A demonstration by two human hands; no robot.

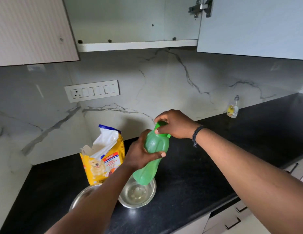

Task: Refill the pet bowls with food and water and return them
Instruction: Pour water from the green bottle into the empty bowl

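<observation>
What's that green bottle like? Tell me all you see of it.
The green bottle looks like translucent plastic, with a waisted body and a brighter green cap. It is held tilted above a steel bowl on the black counter. The left hand grips its middle; the right hand holds the cap.

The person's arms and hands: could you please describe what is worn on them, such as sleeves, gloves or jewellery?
Both forearms are bare as far as the picture shows; no sleeves and no gloves are visible. The right hand has a dark corded bracelet around its wrist, with a short loose end hanging down. The left hand shows no ring, watch or band. Fingernails are short and unpainted.
</observation>
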